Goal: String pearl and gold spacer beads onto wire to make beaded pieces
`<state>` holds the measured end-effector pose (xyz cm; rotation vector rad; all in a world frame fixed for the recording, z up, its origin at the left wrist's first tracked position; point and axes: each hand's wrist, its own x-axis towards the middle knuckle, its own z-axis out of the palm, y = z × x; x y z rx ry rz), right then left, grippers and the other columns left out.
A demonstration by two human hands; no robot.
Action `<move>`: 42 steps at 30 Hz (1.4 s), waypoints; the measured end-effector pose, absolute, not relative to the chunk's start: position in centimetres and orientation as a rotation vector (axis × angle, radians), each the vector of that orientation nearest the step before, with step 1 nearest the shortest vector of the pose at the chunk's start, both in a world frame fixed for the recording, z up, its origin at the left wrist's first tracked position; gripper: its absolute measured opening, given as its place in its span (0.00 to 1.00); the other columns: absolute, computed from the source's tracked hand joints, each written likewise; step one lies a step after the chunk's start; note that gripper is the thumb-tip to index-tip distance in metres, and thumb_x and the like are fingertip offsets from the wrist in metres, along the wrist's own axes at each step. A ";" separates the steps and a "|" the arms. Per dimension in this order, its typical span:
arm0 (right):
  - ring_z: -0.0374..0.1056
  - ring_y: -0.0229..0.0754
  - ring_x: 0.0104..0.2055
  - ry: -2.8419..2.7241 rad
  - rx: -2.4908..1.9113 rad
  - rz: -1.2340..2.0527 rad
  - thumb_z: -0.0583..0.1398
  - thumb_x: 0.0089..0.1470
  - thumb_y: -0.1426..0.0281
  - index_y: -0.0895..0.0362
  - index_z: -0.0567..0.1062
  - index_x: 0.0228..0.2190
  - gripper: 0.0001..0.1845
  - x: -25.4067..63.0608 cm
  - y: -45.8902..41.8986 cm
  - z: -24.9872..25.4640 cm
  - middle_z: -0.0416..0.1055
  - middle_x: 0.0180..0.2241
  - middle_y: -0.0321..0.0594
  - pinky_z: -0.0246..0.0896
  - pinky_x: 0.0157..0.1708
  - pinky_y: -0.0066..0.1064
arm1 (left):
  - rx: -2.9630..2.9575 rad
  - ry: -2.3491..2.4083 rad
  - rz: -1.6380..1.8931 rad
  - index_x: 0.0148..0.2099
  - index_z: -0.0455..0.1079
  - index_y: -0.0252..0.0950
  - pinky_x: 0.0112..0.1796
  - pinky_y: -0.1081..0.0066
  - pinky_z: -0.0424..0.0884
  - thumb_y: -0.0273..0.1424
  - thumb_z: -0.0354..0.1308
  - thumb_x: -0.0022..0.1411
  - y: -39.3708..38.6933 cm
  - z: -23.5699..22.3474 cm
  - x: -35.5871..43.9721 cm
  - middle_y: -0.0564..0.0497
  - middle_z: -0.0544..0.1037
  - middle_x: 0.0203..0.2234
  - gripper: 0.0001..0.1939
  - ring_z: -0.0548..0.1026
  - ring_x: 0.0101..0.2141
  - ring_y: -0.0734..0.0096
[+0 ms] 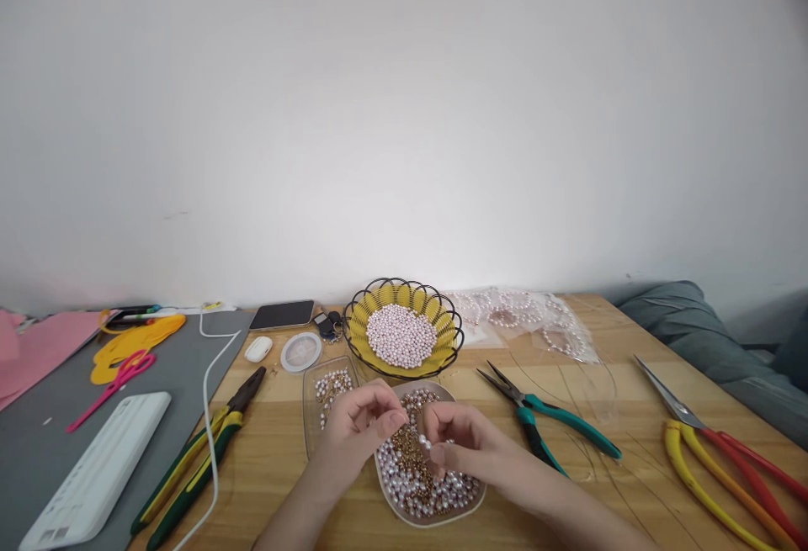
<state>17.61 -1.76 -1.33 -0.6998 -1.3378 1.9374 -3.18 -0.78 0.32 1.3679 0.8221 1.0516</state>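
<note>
The right hand [465, 440] has smooth, round beads [425, 442] in its grip, above the rounded tray [427, 522]; the left hand's [363, 423] grip is pinched closed (on what, I cannot tell).

The basket [455, 347] stands behind the tray [430, 522], with pliers [534, 404] right and a phone [282, 315] left.
</note>
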 end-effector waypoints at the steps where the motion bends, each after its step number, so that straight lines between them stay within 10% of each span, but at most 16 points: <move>1: 0.62 0.36 0.26 -1.337 -0.704 1.935 0.71 0.51 0.57 0.57 0.69 0.26 0.21 17.6 -1.8 -1.3 0.71 0.23 0.33 0.56 0.31 0.28 | 1.362 0.815 1.054 0.30 0.79 0.34 0.33 0.73 0.63 0.43 0.69 0.59 -0.8 0.3 -3.2 0.51 0.72 0.26 0.16 0.68 0.30 0.69; 42: 0.64 0.36 0.27 -1.372 -0.686 1.892 0.70 0.53 0.56 0.56 0.69 0.27 0.20 17.6 -1.8 -1.3 0.70 0.24 0.32 0.58 0.33 0.30 | 1.265 0.763 1.055 0.32 0.82 0.36 0.34 0.71 0.65 0.39 0.73 0.55 -1.0 0.7 -3.3 0.50 0.75 0.27 0.11 0.70 0.31 0.68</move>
